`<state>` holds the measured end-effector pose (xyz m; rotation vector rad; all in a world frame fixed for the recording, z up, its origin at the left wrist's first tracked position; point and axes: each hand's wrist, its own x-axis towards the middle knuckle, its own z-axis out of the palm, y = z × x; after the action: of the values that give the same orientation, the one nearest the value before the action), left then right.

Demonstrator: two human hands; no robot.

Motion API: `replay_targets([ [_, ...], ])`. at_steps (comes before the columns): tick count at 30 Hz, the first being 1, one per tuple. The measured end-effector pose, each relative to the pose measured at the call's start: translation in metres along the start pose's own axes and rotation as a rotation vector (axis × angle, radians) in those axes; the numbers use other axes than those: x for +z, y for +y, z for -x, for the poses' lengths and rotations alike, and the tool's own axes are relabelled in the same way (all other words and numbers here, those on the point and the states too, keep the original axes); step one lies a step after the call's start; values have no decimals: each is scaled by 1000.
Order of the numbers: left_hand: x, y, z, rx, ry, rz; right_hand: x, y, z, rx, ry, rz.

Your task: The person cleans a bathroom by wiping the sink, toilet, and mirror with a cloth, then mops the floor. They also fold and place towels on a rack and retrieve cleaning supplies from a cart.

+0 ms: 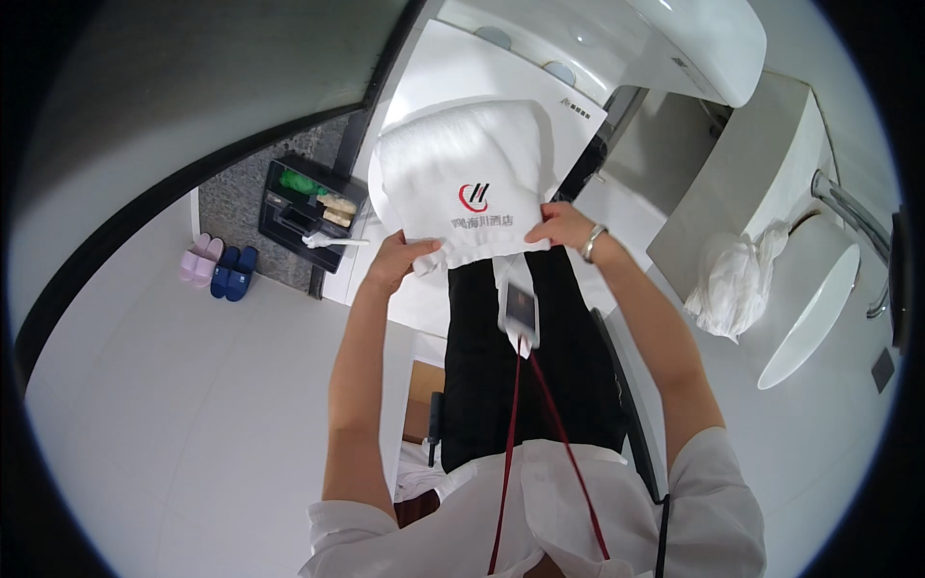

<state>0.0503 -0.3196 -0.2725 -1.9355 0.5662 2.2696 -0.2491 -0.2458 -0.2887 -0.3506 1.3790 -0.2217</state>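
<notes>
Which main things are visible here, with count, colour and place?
Soft fabric towel: 1, white, upper middle
Flat glossy panel: 1, white, beyond the towel
Open rectangular caddy: 1, black, left of the towel
Pale slippers: 2, pink, far left
Dark slippers: 2, blue, beside pale slippers
Crumpled fabric bundle: 1, white, right
Curved metal pipe: 1, silver, far right
Rounded glossy fixture: 1, white, upper right
Thin lanyard: 1, red, lower middle
Round metal bracelet: 1, silver, right wrist
Left hand: 1, bare, holding towel's left corner
Right hand: 1, bare, holding towel's right corner
</notes>
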Motion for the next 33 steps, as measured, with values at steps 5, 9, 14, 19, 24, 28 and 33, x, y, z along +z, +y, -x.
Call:
replay_targets([
  [5, -9, 18, 14, 405, 25, -160, -26, 0, -2, -400, 66, 10],
  [9, -4, -7, -16, 1170, 514, -701, 8, 45, -28, -794, 600, 130],
  [14, 13, -72, -43, 487, 415, -156, 57, 110, -68, -478, 502, -316],
  [19, 24, -59, -41, 336, 354, 270, 53, 95, -60, -384, 612, 85],
  [24, 25, 3, 33, 636, 411, 114, 44, 12, 36, -484, 652, 334],
  [28, 43, 56, 168, 1009, 413, -14, 54, -65, 164, -688, 799, 446],
  [33, 94, 147, 360, 1557, 273, 216, 54, -167, 370, -1458, 916, 332],
])
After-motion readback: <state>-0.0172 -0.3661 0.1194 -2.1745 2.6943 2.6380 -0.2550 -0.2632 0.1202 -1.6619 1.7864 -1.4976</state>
